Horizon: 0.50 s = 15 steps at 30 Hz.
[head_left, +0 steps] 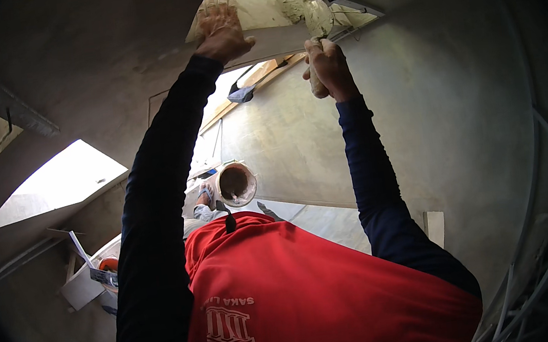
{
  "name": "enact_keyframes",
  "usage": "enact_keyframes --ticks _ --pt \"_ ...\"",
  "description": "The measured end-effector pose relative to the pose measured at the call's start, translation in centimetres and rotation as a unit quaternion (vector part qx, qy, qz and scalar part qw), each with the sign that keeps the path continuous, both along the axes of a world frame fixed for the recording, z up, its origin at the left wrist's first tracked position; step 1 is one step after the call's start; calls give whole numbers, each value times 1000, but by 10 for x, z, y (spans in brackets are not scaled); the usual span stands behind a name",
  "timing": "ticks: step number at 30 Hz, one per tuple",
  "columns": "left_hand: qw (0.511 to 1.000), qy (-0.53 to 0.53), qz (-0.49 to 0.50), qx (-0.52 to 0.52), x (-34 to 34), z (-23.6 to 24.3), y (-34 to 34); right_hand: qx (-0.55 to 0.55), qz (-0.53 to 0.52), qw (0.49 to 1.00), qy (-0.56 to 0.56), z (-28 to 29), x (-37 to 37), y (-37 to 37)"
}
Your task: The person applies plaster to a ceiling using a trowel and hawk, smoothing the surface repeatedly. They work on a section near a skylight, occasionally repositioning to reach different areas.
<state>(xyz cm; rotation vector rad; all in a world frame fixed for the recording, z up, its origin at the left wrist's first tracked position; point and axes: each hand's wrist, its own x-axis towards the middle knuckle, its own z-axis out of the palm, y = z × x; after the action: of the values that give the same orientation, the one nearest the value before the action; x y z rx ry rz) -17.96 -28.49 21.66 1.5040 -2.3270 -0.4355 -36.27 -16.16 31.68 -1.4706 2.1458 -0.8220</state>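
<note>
My left hand (223, 32), upper centre, is spread with fingers extended and grasps nothing; it lies over the pale reveal of an opening (263, 18), though whether the palm presses on it I cannot tell. My right hand (331, 71), to its right, is closed around the thick, pale handle of a trowel (317, 85). The trowel stands handle down, directly below the right end of the reveal; at its upper end is a lump of greyish-green plaster (319, 18), near a metal strip (358, 7) set at a slant.

Writing: my red shirt (343, 285) bears a short line of white capital letters (229, 301) above a white columned emblem (229, 327), both inverted as I look down on them. Dark sleeves cover both my forearms.

Below and between my arms, a round bucket (252, 184) with a smeared pale rim shows a brown interior; a sandalled foot (205, 194) is just beside it. Higher up, a dark cloth (242, 95) hangs near a wooden beam (272, 73). At lower left lies an orange container (109, 264); a grey wall (442, 95) fills the right side.
</note>
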Motion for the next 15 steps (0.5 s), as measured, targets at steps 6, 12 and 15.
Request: enact_keyframes --ticks 6,12,15 --pt "999 -34 -10 -19 1 0 1 -8 -16 1000 20 -4 12 44" --pt "1000 13 7 -7 -4 -9 -2 -281 318 773 472 -54 -32 9" --pt "999 38 12 -19 -5 -10 -2 -145 255 894 338 -73 -42 -29"
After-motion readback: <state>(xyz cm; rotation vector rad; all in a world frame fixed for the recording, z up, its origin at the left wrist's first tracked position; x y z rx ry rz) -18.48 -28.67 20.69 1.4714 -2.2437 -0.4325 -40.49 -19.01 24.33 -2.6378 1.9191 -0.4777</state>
